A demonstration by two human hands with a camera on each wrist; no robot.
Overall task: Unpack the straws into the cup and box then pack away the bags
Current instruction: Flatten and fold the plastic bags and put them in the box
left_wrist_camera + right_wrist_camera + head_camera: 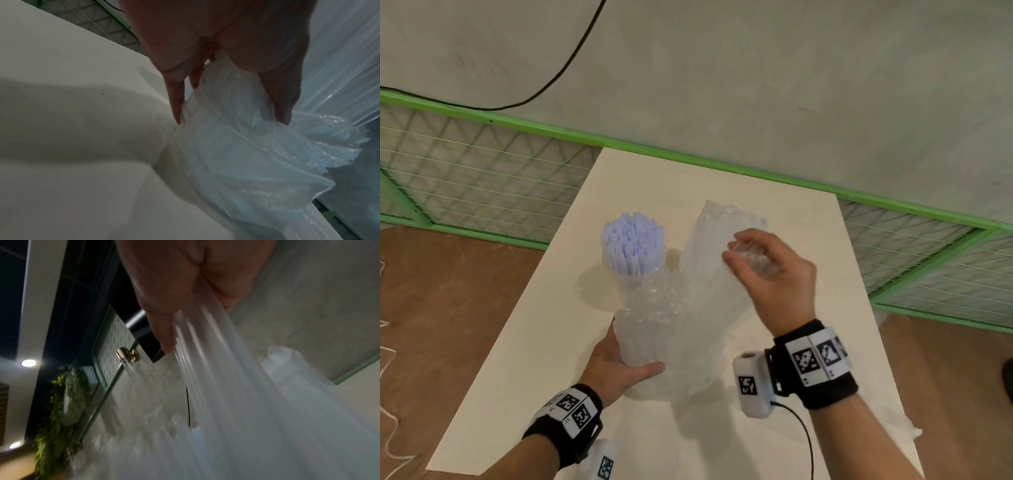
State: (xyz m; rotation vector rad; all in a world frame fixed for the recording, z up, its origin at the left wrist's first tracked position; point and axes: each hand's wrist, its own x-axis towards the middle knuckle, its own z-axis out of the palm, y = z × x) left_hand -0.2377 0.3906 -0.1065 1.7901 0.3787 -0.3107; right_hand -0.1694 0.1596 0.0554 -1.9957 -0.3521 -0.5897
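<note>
Left hand (616, 363) grips a bagged bundle of clear straws (647, 329) upright on the counter (524, 342); right hand (774, 274) pinches straws from a second bag (709, 274).

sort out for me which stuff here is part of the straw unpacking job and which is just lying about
Part of the job:
- cup of straws
- straw bag in left hand
- clear straws gripped by right hand

Just lying about:
- black cable
- green mesh fence

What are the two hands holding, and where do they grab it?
The left hand grips the lower end of a clear bag of straws. The right hand pinches a few clear straws near their tops.
</note>
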